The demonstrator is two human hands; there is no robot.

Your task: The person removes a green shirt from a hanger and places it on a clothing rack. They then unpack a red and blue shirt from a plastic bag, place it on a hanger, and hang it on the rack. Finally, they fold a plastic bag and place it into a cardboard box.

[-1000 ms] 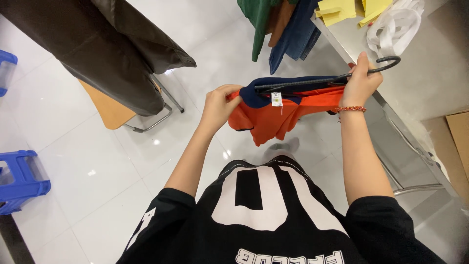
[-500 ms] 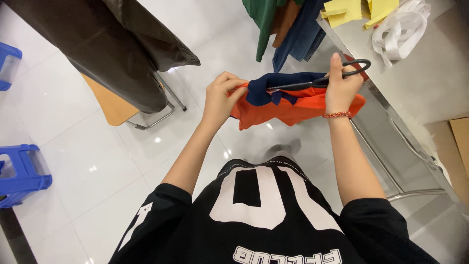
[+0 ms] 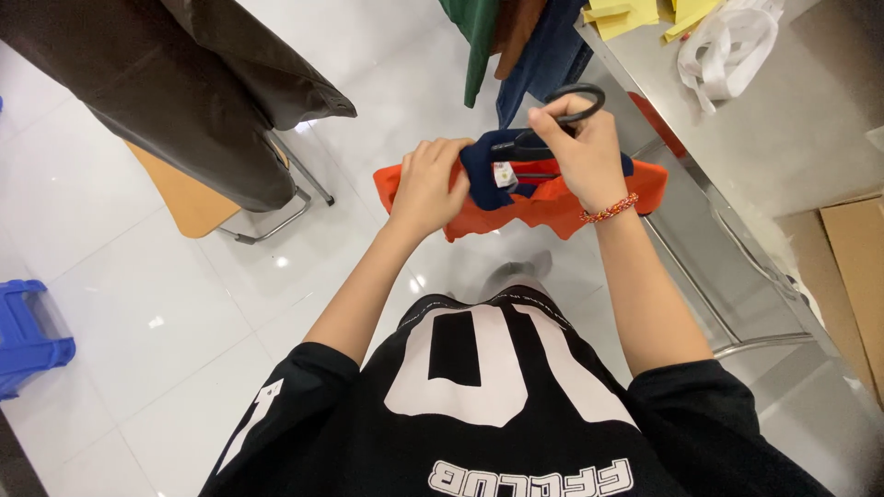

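The orange shirt is held up in front of the person's chest, above the white tiled floor and just left of the steel worktop. It is bright orange with a dark navy collar, and a small white label shows inside the neck. The cloth is bunched and folded rather than spread flat, its lower edge hanging in uneven points. A black hanger sits at the collar, its rounded hook rising above the shirt. The left hand has its grip closed on the left side of the shirt, fingers curled over the collar and shoulder cloth. The right hand has its grip clamped on the hanger just under the hook, pressing on the collar as well; a red beaded bracelet circles its wrist. Beyond the shirt, green, brown and blue clothes hang down near the worktop's end. On the worktop lie yellow paper sheets and a white plastic bag. Well to the left of the shirt stands a chair draped with a dark coat, and further left a blue stool rests on the floor.
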